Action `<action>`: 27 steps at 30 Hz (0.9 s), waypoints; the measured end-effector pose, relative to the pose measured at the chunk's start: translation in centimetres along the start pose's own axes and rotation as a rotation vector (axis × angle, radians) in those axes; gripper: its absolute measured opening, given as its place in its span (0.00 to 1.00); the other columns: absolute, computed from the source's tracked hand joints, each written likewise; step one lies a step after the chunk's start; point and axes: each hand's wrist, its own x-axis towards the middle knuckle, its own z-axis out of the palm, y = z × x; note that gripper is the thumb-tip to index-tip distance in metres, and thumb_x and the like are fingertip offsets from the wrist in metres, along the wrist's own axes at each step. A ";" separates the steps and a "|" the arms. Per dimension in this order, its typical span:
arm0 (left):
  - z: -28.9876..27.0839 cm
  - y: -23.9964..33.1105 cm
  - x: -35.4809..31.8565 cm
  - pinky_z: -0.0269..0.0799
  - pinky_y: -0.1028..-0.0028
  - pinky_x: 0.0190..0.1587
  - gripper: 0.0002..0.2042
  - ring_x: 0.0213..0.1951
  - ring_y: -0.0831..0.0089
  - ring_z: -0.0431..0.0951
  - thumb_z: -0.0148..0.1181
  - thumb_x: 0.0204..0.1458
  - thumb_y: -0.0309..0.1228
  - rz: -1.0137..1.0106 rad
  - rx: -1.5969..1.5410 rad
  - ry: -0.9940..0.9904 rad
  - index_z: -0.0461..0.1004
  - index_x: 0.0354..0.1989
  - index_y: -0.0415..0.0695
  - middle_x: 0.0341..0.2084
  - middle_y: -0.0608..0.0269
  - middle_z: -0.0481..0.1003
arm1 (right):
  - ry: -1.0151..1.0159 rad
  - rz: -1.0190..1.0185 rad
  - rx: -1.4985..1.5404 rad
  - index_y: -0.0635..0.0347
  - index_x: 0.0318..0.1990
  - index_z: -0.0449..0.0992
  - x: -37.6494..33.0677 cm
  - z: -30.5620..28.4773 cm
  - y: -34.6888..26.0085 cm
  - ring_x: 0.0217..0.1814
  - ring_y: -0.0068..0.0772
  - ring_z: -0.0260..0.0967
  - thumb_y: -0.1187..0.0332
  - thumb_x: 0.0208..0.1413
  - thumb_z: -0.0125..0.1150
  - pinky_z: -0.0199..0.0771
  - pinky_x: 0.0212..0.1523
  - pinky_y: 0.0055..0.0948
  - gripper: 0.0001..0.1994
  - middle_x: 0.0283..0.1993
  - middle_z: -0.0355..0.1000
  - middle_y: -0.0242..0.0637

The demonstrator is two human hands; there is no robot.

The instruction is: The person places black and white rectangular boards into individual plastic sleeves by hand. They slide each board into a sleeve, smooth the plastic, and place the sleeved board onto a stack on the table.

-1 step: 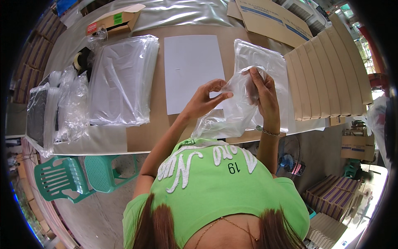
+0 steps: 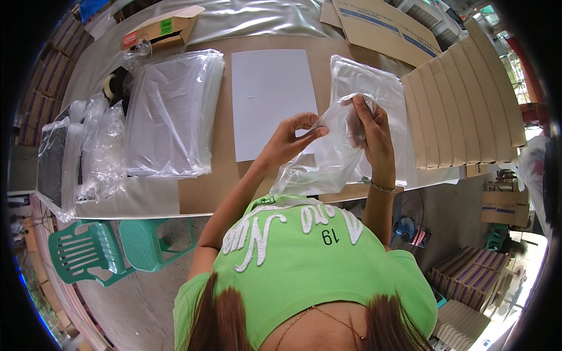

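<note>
A clear plastic bag (image 2: 336, 131) hangs between my two hands above the table's near edge. My right hand (image 2: 373, 124) pinches its upper part, thumb in front and fingers partly hidden behind the film. The curled fingers and thumb of my left hand (image 2: 295, 137) close on the bag's left edge. The lower end of the bag droops toward my green shirt. Just behind my left hand lies a white sheet (image 2: 272, 93), flat on brown cardboard. Beyond my right hand is a stack of clear plastic bags (image 2: 374, 82), partly covered by that hand.
Another stack of clear plastic sleeves (image 2: 172, 114) lies on the left, beside crumpled plastic packs (image 2: 99, 146) and a tape roll (image 2: 110, 86). A row of brown boards (image 2: 465, 111) borders the right. An open carton (image 2: 164, 29) sits at the back. Green stools (image 2: 155, 243) stand below.
</note>
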 end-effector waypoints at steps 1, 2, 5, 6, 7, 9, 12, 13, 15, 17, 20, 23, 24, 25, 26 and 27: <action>0.1 -0.3 0.1 0.66 0.76 0.46 0.14 0.39 0.79 0.71 0.60 0.51 0.36 0.003 -0.026 0.002 0.72 0.39 0.38 0.33 0.65 0.74 | -0.003 0.017 0.006 0.61 0.32 0.75 -0.1 -0.3 -0.1 0.14 0.11 0.56 0.54 0.59 0.51 0.54 0.13 0.15 0.17 0.17 0.64 0.24; 0.1 -0.4 0.1 0.66 0.76 0.46 0.12 0.38 0.80 0.71 0.59 0.52 0.35 0.006 -0.051 0.006 0.73 0.37 0.37 0.31 0.66 0.75 | -0.007 0.033 0.012 0.60 0.33 0.75 -0.2 -0.7 -0.3 0.17 0.09 0.57 0.54 0.58 0.53 0.56 0.16 0.13 0.16 0.19 0.65 0.22; 0.0 -1.0 0.0 0.65 0.78 0.44 0.11 0.36 0.83 0.70 0.57 0.55 0.35 -0.012 -0.153 -0.024 0.74 0.35 0.38 0.29 0.68 0.74 | 0.046 0.003 0.033 0.58 0.33 0.76 0.0 -0.9 -0.1 0.19 0.07 0.58 0.54 0.57 0.55 0.57 0.18 0.12 0.15 0.20 0.65 0.20; 0.0 -1.1 0.0 0.65 0.79 0.43 0.11 0.36 0.83 0.69 0.56 0.55 0.35 -0.023 -0.193 -0.041 0.74 0.35 0.38 0.29 0.69 0.74 | 0.075 -0.021 0.040 0.58 0.33 0.76 0.1 -0.9 0.0 0.18 0.07 0.57 0.54 0.56 0.56 0.57 0.18 0.12 0.15 0.19 0.64 0.20; 0.1 -1.1 -0.1 0.65 0.79 0.43 0.11 0.36 0.83 0.69 0.55 0.56 0.35 -0.018 -0.225 -0.035 0.74 0.35 0.38 0.29 0.69 0.74 | 0.084 -0.033 0.036 0.59 0.33 0.75 0.1 -0.9 -0.2 0.16 0.09 0.57 0.54 0.57 0.54 0.55 0.15 0.13 0.16 0.18 0.64 0.22; 0.2 -1.0 -0.3 0.65 0.79 0.43 0.12 0.35 0.83 0.69 0.54 0.56 0.37 -0.013 -0.289 -0.027 0.74 0.35 0.38 0.29 0.70 0.74 | 0.104 -0.055 0.030 0.62 0.32 0.74 0.2 -0.9 -0.4 0.11 0.11 0.55 0.55 0.59 0.52 0.53 0.10 0.15 0.17 0.16 0.64 0.25; -0.1 -0.9 -0.5 0.65 0.79 0.43 0.14 0.36 0.82 0.70 0.52 0.58 0.37 -0.018 -0.256 -0.036 0.74 0.37 0.36 0.31 0.67 0.74 | 0.081 -0.038 -0.002 0.62 0.32 0.74 0.5 -1.7 -0.1 0.11 0.10 0.55 0.55 0.59 0.52 0.52 0.09 0.14 0.17 0.15 0.64 0.24; -0.2 -0.9 -0.5 0.66 0.78 0.43 0.13 0.36 0.82 0.70 0.52 0.57 0.36 -0.020 -0.260 -0.030 0.74 0.37 0.36 0.31 0.67 0.75 | 0.075 -0.037 -0.001 0.62 0.32 0.74 0.5 -1.7 0.0 0.11 0.10 0.55 0.55 0.59 0.52 0.52 0.09 0.13 0.17 0.15 0.64 0.24; -0.3 -1.2 -0.5 0.66 0.78 0.42 0.12 0.36 0.82 0.71 0.52 0.57 0.34 -0.023 -0.269 -0.018 0.73 0.37 0.36 0.31 0.67 0.75 | 0.064 -0.033 0.000 0.61 0.32 0.74 0.5 -1.6 0.1 0.10 0.10 0.55 0.55 0.59 0.52 0.52 0.09 0.13 0.17 0.15 0.64 0.25; -0.4 -1.7 -0.4 0.66 0.79 0.42 0.10 0.35 0.82 0.71 0.54 0.56 0.32 -0.009 -0.272 0.011 0.74 0.37 0.37 0.30 0.67 0.75 | 0.054 -0.034 -0.017 0.62 0.32 0.75 0.4 -1.6 0.0 0.10 0.10 0.54 0.55 0.59 0.52 0.51 0.09 0.13 0.17 0.14 0.64 0.24; -0.7 -1.7 -0.4 0.66 0.79 0.43 0.08 0.35 0.82 0.72 0.55 0.55 0.29 -0.025 -0.255 0.054 0.74 0.37 0.37 0.30 0.67 0.75 | 0.063 -0.048 -0.015 0.62 0.32 0.75 0.5 -1.5 0.1 0.09 0.10 0.53 0.55 0.59 0.52 0.50 0.08 0.13 0.17 0.14 0.63 0.24; -0.8 -1.9 -0.3 0.67 0.79 0.44 0.08 0.36 0.83 0.73 0.56 0.54 0.29 0.042 -0.248 0.063 0.74 0.36 0.37 0.30 0.67 0.76 | 0.078 -0.033 -0.030 0.62 0.33 0.75 0.6 -1.8 0.2 0.10 0.10 0.54 0.55 0.59 0.52 0.51 0.09 0.13 0.17 0.14 0.63 0.24; -0.8 -1.9 -0.2 0.67 0.79 0.44 0.08 0.35 0.82 0.73 0.56 0.54 0.29 0.081 -0.248 0.062 0.75 0.36 0.37 0.30 0.66 0.76 | 0.081 -0.021 -0.040 0.61 0.33 0.76 0.6 -1.9 0.3 0.11 0.10 0.55 0.55 0.59 0.52 0.52 0.10 0.13 0.17 0.14 0.63 0.24; -0.8 -1.8 -0.3 0.67 0.79 0.44 0.07 0.35 0.82 0.73 0.56 0.54 0.28 0.057 -0.236 0.070 0.75 0.36 0.37 0.30 0.66 0.76 | 0.083 -0.033 -0.035 0.62 0.34 0.75 0.8 -2.2 0.6 0.13 0.10 0.57 0.57 0.59 0.52 0.55 0.13 0.13 0.15 0.15 0.64 0.25; -0.7 -1.4 -0.3 0.68 0.79 0.43 0.07 0.35 0.82 0.73 0.57 0.53 0.28 0.033 -0.224 0.074 0.76 0.35 0.37 0.30 0.66 0.77 | 0.088 -0.043 -0.031 0.62 0.35 0.75 1.1 -2.5 1.1 0.16 0.10 0.60 0.59 0.59 0.52 0.58 0.15 0.14 0.14 0.17 0.65 0.25; -0.6 -1.2 -0.3 0.68 0.79 0.43 0.07 0.34 0.82 0.73 0.57 0.53 0.28 0.009 -0.213 0.079 0.76 0.34 0.37 0.29 0.66 0.77 | 0.093 -0.055 -0.026 0.62 0.36 0.75 1.2 -2.8 1.5 0.18 0.11 0.62 0.60 0.59 0.53 0.61 0.17 0.15 0.13 0.18 0.66 0.26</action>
